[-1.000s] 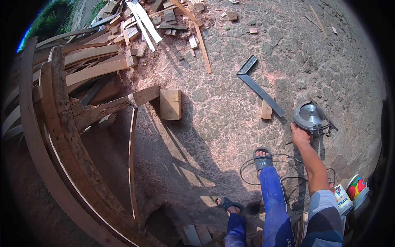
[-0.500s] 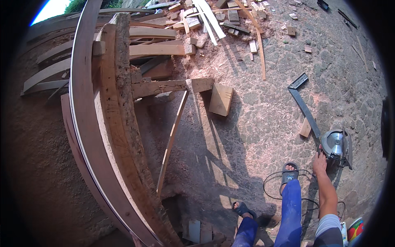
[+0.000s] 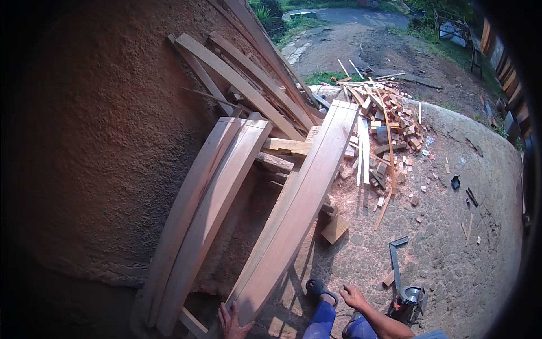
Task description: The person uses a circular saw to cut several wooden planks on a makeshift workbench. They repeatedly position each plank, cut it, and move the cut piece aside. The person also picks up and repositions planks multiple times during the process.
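At lower centre, the left hand has its fingers around the near end of a slanting wooden plank; the right hand, fingers curled in, lies left of a circular saw.

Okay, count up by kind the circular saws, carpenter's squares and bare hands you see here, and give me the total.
Circular saws: 1
Carpenter's squares: 1
Bare hands: 2, the left hand touching a long plank, the right hand apart from it
Total: 4
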A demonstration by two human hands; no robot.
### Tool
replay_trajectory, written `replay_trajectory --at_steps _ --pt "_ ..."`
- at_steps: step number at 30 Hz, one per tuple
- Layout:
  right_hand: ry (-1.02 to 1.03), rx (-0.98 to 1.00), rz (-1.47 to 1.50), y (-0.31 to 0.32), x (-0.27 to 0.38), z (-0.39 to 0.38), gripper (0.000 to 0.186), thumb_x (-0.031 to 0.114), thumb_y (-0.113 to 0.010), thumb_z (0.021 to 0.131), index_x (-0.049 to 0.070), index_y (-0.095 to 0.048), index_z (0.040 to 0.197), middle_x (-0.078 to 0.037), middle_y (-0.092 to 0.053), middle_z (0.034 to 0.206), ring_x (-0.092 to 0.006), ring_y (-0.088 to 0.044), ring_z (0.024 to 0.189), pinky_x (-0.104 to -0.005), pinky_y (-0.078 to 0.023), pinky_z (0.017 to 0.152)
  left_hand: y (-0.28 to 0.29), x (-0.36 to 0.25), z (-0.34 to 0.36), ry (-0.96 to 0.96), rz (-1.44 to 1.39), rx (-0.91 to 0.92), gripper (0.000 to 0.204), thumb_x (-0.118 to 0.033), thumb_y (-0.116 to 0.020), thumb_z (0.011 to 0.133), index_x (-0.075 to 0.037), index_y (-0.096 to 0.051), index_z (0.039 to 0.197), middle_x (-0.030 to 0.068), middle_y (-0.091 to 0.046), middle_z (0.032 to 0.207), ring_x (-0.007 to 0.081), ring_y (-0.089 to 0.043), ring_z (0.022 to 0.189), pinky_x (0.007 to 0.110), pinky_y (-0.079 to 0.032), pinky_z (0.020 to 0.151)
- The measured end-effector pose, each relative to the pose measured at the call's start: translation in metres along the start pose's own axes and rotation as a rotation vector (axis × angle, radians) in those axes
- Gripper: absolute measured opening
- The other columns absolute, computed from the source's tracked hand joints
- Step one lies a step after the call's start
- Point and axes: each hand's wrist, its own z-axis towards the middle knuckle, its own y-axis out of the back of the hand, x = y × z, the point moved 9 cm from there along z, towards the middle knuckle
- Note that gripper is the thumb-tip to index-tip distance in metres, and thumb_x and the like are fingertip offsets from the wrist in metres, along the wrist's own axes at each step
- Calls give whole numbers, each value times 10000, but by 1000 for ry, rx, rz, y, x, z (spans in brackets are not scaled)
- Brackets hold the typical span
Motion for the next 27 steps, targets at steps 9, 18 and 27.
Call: replay_trajectory --at_steps 9,18,27 --pt "21 -26 786 20 260 28 887 660 -552 983 73 -270 1586 -192 -482 1485 -364 -561 1284 -545 -586 868 2 -24 -3 -90 23 -274 907 -654 -715 828 -200 -434 1561 279 -341 1597 484 -327 1465 652 -320 1143" --pt "52 -114 1012 -1 279 45 971 752 -579 914 -16 -374 1472 -178 -539 1430 -364 -582 1285 -629 -570 908 24 47 -41 215 -335 -551 834 -560 -729 885 -8 -503 1468 296 -477 1473 497 -444 1364 616 -385 1111" --pt "-24 8 922 -5 287 53 669 674 -701 881 90 -620 1196 -17 -627 977 -222 -676 927 -538 -573 866 47 29 -84 274 329 -445 821 -493 -792 860 53 -515 1408 313 -551 1350 503 -519 1270 603 -454 1046"
